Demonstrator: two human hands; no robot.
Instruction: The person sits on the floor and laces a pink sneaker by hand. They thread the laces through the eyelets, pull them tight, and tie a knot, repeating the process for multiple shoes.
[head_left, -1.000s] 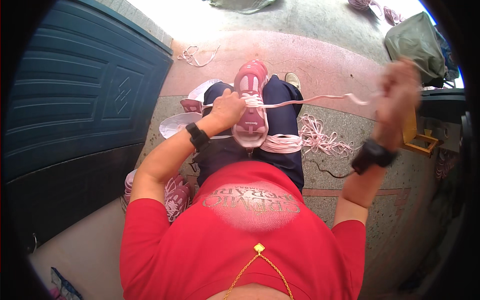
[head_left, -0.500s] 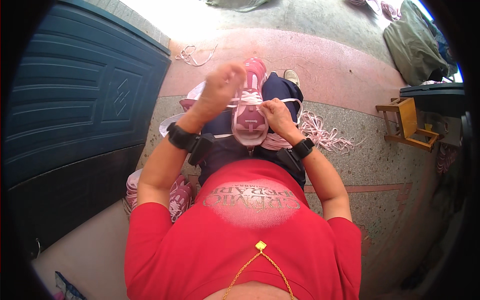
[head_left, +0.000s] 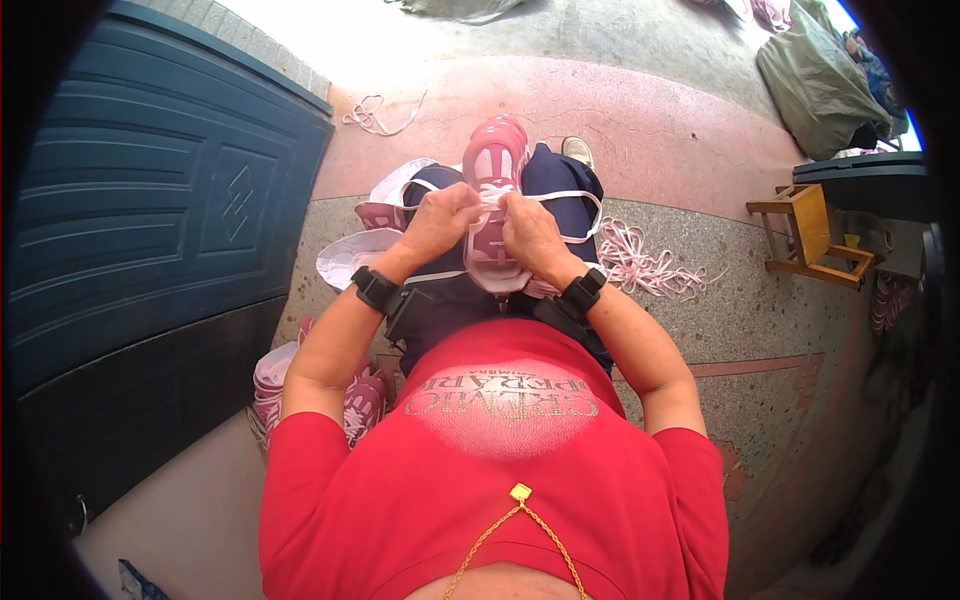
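Observation:
A pink sneaker (head_left: 495, 145) lies across my lap, toe pointing away from me and its heel opening toward my belly. A white shoelace (head_left: 492, 190) crosses its tongue. My left hand (head_left: 443, 222) is at the left side of the lacing, fingertips pinched on the lace. My right hand (head_left: 532, 235) pinches the lace from the right side, close to the left fingers. A loose loop of the lace (head_left: 592, 232) hangs out over my right thigh. The fingers partly hide the upper eyelets.
A heap of pale pink laces (head_left: 650, 262) lies on the floor to my right. More pink sneakers (head_left: 365, 400) stand at my left hip. A dark blue door (head_left: 150, 180) rises at the left; a wooden stool (head_left: 815, 230) and a green sack (head_left: 815, 90) are at the right.
My left hand has come down from above the shoe's left side to the lacing. My right hand has moved slightly left, closer to it. The sneaker stays on my lap.

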